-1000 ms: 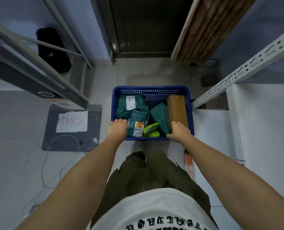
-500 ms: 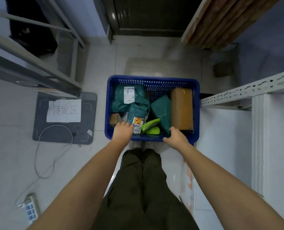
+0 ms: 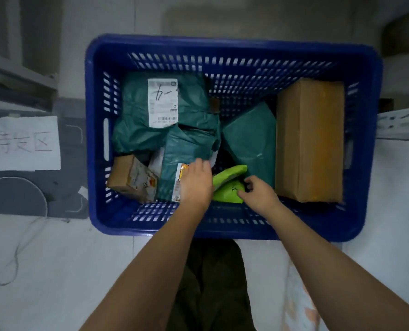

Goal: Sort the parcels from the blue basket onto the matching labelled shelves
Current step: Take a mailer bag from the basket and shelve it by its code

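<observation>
Down inside the blue basket (image 3: pixel 98 139), near its front wall, the right hand (image 3: pixel 258 195) is being curled around the near end of the lime-green parcel (image 3: pixel 228 185), fingers bent over its right edge and thumb at its lower corner, so the pouch appears to be pinched rather than merely touched. Just to the left, the left hand (image 3: pixel 196 185) is being laid palm-down, fingers roughly straight, on the teal mailer (image 3: pixel 186 149) with the orange sticker, seemingly steadying it; nothing is being gripped there. The green parcel is lying between the two hands, its long axis running up and to the right, away from the person, its far end tucked toward a second teal mailer (image 3: pixel 249 137). The right hand is judged the better placed to draw it out, toward the person and upward. Farther out, a long brown carton (image 3: pixel 311 139) is standing along the right wall, a small cardboard box (image 3: pixel 132 180) is wedged in the left front corner, and a labelled teal bag (image 3: pixel 136 111) is lying toward the back.
</observation>
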A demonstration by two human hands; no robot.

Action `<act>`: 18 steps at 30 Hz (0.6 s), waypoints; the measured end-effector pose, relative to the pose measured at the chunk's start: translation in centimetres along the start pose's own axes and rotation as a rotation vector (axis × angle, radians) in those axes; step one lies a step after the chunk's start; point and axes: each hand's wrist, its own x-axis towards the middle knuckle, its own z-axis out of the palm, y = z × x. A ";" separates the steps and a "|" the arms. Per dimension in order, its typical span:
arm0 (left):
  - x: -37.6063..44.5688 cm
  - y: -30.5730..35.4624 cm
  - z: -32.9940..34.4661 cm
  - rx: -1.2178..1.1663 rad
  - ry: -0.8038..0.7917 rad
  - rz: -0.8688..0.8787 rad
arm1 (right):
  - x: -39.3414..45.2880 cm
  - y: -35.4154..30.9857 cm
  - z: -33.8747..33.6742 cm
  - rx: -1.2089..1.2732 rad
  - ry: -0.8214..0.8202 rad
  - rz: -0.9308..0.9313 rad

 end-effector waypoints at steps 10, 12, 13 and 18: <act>4.1 -6.6 4.1 -0.589 0.358 -0.605 | 6.6 -4.3 6.8 0.568 0.052 -0.148; 4.5 -7.5 3.9 -0.922 0.223 -0.571 | 6.9 -4.9 7.2 0.518 -0.005 -0.165; 4.5 -7.8 3.7 -1.070 0.151 -0.568 | 7.0 -5.1 7.2 0.495 -0.013 -0.164; 4.1 -8.3 1.2 -1.271 0.026 -0.569 | 6.3 -5.9 6.1 0.532 -0.034 -0.100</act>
